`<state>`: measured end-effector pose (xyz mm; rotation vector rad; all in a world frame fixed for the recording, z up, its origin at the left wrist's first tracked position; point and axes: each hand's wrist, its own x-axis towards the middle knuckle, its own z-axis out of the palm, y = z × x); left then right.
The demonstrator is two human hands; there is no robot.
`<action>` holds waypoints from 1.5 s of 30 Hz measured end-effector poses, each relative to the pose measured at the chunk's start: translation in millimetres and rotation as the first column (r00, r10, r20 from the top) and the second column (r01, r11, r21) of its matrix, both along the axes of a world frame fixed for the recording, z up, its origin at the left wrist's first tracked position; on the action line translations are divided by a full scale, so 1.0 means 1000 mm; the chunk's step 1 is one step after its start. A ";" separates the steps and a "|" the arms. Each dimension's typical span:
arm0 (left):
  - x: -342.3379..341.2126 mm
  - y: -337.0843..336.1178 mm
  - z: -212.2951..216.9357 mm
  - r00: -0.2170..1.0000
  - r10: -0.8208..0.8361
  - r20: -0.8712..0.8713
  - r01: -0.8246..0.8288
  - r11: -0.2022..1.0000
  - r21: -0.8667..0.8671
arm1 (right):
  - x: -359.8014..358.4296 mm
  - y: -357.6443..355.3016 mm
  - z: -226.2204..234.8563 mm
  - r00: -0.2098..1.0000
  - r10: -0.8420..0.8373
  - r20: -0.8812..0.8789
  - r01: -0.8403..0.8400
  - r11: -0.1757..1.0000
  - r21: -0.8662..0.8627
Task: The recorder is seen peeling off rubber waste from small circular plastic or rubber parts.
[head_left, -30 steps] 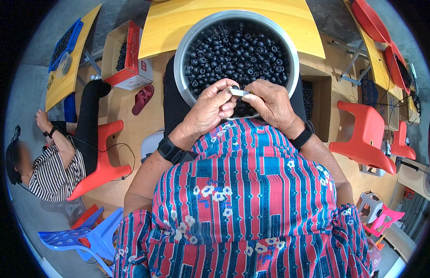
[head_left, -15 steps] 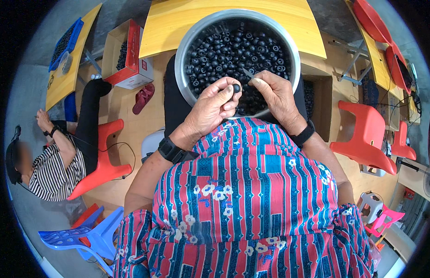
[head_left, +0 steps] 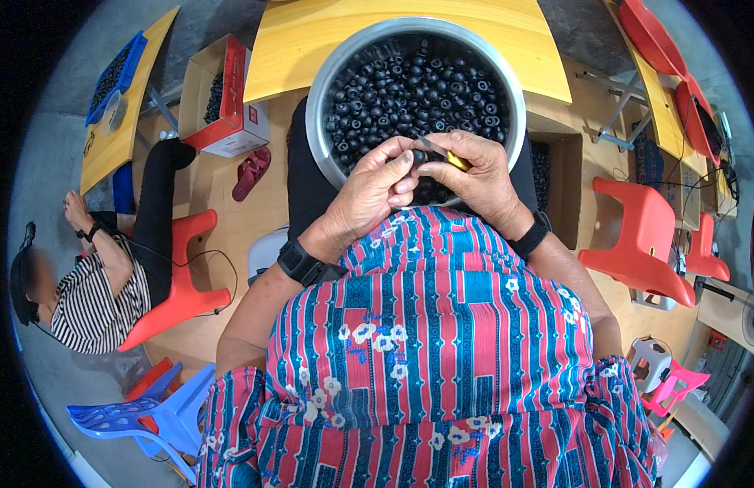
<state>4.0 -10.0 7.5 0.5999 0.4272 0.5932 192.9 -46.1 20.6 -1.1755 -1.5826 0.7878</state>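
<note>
A wide metal basin point(head_left: 315, 122) sits at my lap, filled with small round black pieces point(head_left: 417, 93), several showing a ring-shaped opening. Over its near edge, my left hand point(head_left: 375, 180) pinches one such black piece, mostly covered by my fingers. My right hand point(head_left: 482, 175) is closed round a small knife point(head_left: 458, 160) with a yellow-and-black handle. Its short blade points left and meets the piece at my left fingertips. Exactly where the blade touches is hidden by my fingers.
Beyond the basin stands a yellow wooden table point(head_left: 279, 49). An open carton point(head_left: 230, 114) with black pieces is at the left, another carton point(head_left: 565, 175) at the right. A seated person point(head_left: 100, 285) works at far left. Red stools point(head_left: 637, 236) stand right.
My right hand has moved in toward my left and turned, bringing the blade against the black piece. The knife's yellow handle now shows. My left hand keeps its pinch.
</note>
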 end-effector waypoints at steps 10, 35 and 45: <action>0.002 0.001 -0.003 0.997 -0.049 0.052 0.055 0.993 -0.106 | 0.000 -0.001 0.008 0.985 -0.031 0.172 0.015 0.995 0.094; -0.028 0.011 0.010 0.603 0.451 -0.658 0.669 0.164 0.725 | 0.009 -0.003 0.001 0.991 -0.128 -0.028 0.127 0.991 -0.051; -0.022 0.012 0.006 0.608 0.476 -0.636 0.674 0.114 0.730 | 0.009 -0.003 0.002 0.994 -0.113 0.001 0.113 0.991 -0.068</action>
